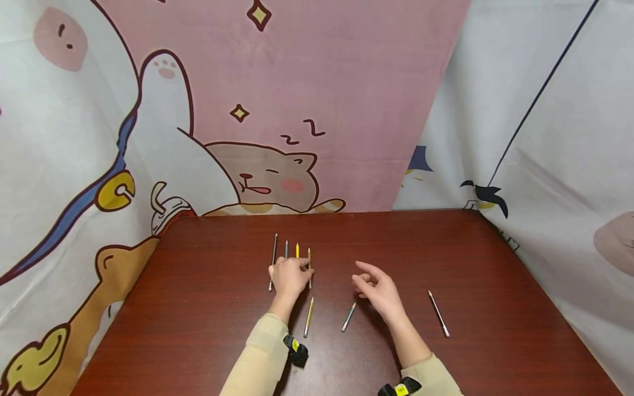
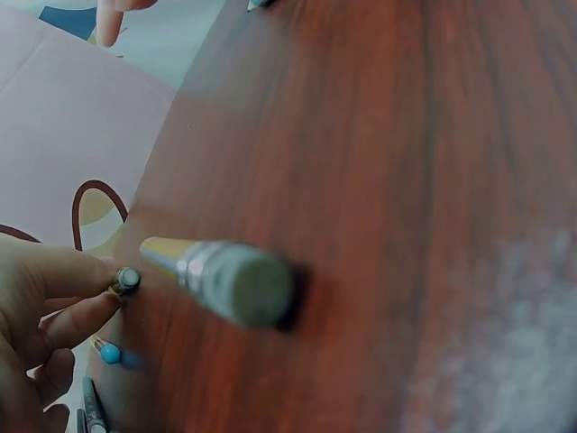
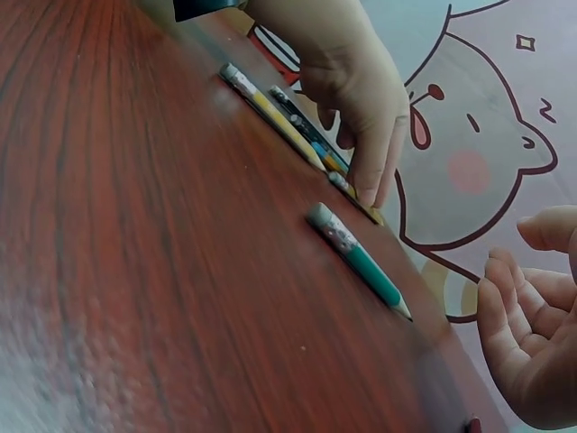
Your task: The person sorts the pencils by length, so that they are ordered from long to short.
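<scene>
Left hand (image 1: 291, 276) — a yellowish pencil (image 1: 309, 254) pinched between thumb and finger, right hand (image 1: 380, 291) — loose-fingered, near a green pencil (image 1: 349, 317)

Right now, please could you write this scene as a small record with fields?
Left hand: pinches a gold wooden pencil, rightmost of four in a row
Right hand: holds nothing, fingers loosely curved
Nearest right hand: short green wooden pencil
Below left hand in head view: yellow wooden pencil
Far right: slim pencil, colour unclear
Surface: reddish-brown wood-grain table
</scene>
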The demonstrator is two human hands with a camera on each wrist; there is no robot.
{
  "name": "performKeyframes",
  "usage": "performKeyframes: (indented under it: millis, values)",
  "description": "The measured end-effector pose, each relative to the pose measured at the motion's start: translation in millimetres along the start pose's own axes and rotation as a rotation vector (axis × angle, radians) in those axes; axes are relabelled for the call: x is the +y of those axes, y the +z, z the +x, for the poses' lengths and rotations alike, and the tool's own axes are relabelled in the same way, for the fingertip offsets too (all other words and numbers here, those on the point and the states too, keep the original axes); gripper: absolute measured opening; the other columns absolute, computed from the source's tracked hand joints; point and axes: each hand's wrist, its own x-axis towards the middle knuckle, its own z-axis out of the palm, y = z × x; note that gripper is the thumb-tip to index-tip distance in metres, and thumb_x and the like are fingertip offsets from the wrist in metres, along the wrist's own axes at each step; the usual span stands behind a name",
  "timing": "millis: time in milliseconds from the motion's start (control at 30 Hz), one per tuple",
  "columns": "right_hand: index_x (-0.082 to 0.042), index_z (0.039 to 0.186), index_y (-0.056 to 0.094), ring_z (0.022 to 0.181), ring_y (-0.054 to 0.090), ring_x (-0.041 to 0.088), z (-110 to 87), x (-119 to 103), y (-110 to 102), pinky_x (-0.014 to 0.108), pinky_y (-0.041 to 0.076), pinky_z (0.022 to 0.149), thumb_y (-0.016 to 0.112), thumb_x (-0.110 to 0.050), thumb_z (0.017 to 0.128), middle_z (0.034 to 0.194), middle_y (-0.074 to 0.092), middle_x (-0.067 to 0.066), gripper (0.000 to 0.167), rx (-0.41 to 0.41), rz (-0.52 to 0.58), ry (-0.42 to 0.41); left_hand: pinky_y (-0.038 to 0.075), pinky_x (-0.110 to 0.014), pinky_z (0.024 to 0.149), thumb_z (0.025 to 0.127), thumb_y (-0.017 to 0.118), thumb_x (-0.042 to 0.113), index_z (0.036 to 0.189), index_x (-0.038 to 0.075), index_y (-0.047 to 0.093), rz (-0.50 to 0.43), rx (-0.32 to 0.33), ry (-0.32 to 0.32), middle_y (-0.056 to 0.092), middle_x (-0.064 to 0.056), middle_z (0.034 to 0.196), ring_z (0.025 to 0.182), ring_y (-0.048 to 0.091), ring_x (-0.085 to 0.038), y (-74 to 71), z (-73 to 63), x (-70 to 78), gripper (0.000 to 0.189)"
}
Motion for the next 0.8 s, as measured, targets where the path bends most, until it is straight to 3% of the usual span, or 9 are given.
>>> performKeyframes:
  millis: [267, 500, 800]
  values:
    - [0.007, 0.134, 0.054, 0.075, 0.067, 0.025, 0.2, -0.2, -8.7, 0.031, 0.055, 0.065, 0.068, -0.004, 0.092, 0.089, 0.069, 0.013, 0.046, 0.012, 0.006, 0.001, 0.034, -0.048, 0.073, 0.074, 0.085, 0.023, 0.099, 0.022, 0.081, -0.004, -0.004, 0.008, 0.069, 0.01, 0.068, 0.083, 0.059, -0.027, -1.6, -0.1, -1.7, 0.026]
    - [0.005, 0.134, 0.056, 0.077, 0.068, 0.028, -0.9, 0.4, -20.4, 0.029, 0.054, 0.066, 0.068, -0.006, 0.092, 0.088, 0.068, 0.011, 0.045, 0.035, -0.02, 0.015, 0.033, -0.05, 0.075, 0.075, 0.084, 0.023, 0.101, 0.02, 0.081, -0.065, 0.0, -0.018, 0.07, 0.006, 0.072, 0.082, 0.058, -0.028, -7.2, -0.2, 0.0, 0.026]
    - [0.005, 0.136, 0.054, 0.077, 0.068, 0.023, -7.1, 1.3, -41.2, 0.029, 0.055, 0.067, 0.067, -0.006, 0.093, 0.092, 0.068, 0.017, 0.046, 0.04, -0.049, 0.008, 0.033, -0.051, 0.078, 0.076, 0.082, 0.023, 0.101, 0.02, 0.081, -0.146, 0.017, -0.046, 0.076, 0.002, 0.089, 0.089, 0.061, -0.03, -17.8, -2.2, -5.2, 0.025]
